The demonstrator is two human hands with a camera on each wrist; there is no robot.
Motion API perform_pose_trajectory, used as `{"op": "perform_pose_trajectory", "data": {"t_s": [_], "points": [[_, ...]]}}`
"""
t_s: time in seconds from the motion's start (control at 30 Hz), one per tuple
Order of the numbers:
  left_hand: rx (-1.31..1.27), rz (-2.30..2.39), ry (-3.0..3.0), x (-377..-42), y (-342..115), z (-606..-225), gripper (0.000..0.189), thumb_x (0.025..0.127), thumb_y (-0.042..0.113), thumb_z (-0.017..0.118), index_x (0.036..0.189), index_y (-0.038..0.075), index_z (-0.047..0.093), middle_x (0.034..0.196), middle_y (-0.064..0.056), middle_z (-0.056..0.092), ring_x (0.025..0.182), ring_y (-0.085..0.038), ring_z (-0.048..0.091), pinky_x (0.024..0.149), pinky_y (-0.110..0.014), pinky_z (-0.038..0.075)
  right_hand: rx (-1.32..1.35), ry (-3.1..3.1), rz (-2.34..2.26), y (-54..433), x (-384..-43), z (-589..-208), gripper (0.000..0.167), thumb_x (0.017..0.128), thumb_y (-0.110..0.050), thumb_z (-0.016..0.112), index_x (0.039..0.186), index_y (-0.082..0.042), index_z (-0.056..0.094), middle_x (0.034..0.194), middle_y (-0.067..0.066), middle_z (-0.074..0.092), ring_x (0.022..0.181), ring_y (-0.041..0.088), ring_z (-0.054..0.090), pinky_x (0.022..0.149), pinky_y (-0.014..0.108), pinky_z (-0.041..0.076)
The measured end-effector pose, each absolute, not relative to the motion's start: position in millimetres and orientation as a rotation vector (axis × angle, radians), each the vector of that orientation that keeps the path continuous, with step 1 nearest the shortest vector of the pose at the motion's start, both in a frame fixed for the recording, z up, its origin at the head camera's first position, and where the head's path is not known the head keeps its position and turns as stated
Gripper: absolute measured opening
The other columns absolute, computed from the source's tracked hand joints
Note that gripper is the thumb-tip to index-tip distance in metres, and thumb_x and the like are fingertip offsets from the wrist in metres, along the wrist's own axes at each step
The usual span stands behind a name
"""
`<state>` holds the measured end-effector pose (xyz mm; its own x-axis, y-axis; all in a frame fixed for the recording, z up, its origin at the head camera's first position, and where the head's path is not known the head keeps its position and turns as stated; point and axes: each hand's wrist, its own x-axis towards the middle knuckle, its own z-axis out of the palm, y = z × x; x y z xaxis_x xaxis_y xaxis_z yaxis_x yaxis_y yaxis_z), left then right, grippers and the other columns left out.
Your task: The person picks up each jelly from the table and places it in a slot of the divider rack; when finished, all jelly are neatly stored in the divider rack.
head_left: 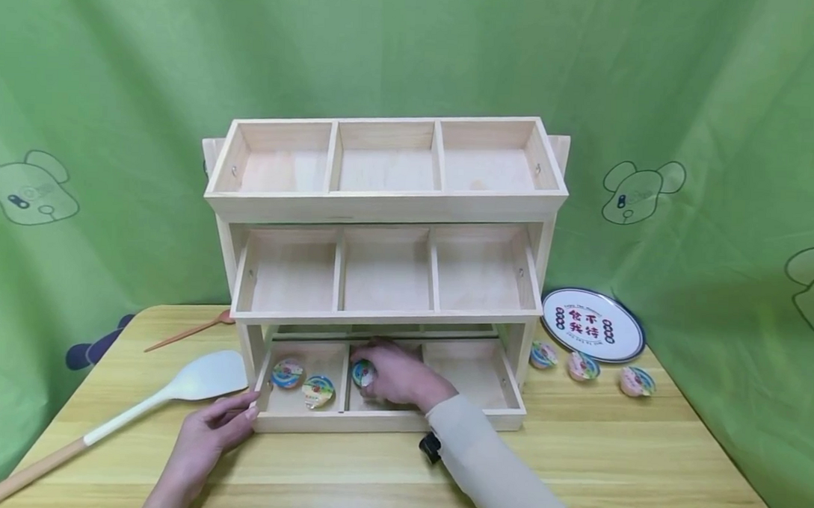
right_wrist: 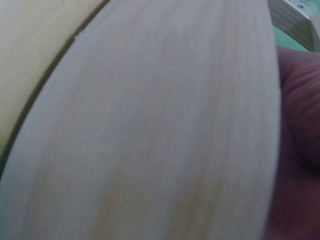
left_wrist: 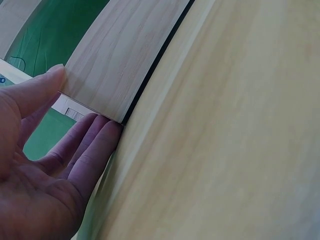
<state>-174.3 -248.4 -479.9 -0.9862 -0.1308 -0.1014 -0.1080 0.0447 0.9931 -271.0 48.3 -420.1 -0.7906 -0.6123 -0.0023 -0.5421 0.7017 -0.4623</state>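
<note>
A three-tier wooden rack (head_left: 381, 214) stands upright, each tier split into three compartments. My right hand (head_left: 399, 373) reaches into the bottom tier's middle compartment and pinches a jelly cup (head_left: 362, 373) with a blue-green lid. In the right wrist view the rack's front board (right_wrist: 150, 125) covers most of that hand, and the cup is hidden. Two more jelly cups, one blue-lidded (head_left: 287, 373) and one yellowish (head_left: 318, 391), lie in the bottom left compartment. With thumb above and fingers below, my left hand (head_left: 212, 438) grips the bottom tier's front left corner (left_wrist: 100, 95).
Right of the rack, an oval plate (head_left: 593, 325) lies behind three jelly cups (head_left: 582, 366) on the wooden table (head_left: 615, 456). A white spatula (head_left: 207, 374) with a wooden handle and a small brown spoon (head_left: 192, 332) lie left. Green cloth (head_left: 387, 51) hangs behind.
</note>
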Motion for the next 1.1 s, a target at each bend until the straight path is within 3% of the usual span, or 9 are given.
{"op": "perform_pose_trajectory", "data": {"t_s": [0.3, 0.4, 0.73, 1.1], "points": [[0.249, -2.136, -2.270, -172.6, -249.4, -481.0, 0.044, 0.092, 0.013, 0.071, 0.130, -0.005, 0.058, 0.135, -0.024, 0.052, 0.101, -0.014, 0.065, 0.089, -0.028, 0.056, -0.899, 2.705, -0.803, 68.8, -264.2, -409.2, 0.055, 0.086, -0.014, 0.076, 0.137, -0.018, 0.057, 0.135, 0.005, 0.056, 0.118, 0.026, 0.054, 0.103, 0.047, 0.047], [0.243, -2.129, -2.274, -173.6, -248.7, -481.1, 0.044, 0.091, 0.013, 0.072, 0.129, -0.005, 0.059, 0.134, -0.024, 0.053, 0.101, -0.014, 0.065, 0.089, -0.029, 0.056, -0.865, 2.689, -0.844, 78.6, -262.2, -408.5, 0.055, 0.088, -0.013, 0.073, 0.139, -0.017, 0.056, 0.140, 0.005, 0.054, 0.116, 0.026, 0.056, 0.106, 0.049, 0.044], [0.217, -2.100, -2.274, -174.3, -247.5, -479.6, 0.042, 0.090, 0.009, 0.071, 0.128, -0.007, 0.059, 0.133, -0.024, 0.053, 0.098, -0.014, 0.065, 0.088, -0.028, 0.056, -0.936, 2.741, -0.806, 108.2, -257.2, -407.9, 0.047, 0.088, -0.014, 0.073, 0.132, -0.003, 0.058, 0.132, 0.012, 0.059, 0.121, 0.031, 0.054, 0.108, 0.049, 0.042], [0.197, -2.080, -2.284, -173.6, -247.9, -479.7, 0.042, 0.090, 0.008, 0.071, 0.127, -0.008, 0.059, 0.133, -0.025, 0.053, 0.098, -0.014, 0.065, 0.088, -0.027, 0.056, -0.989, 2.800, -0.856, 135.8, -243.2, -403.3, 0.035, 0.088, -0.014, 0.073, 0.122, -0.007, 0.065, 0.123, 0.009, 0.063, 0.112, 0.030, 0.058, 0.100, 0.051, 0.048]]}}
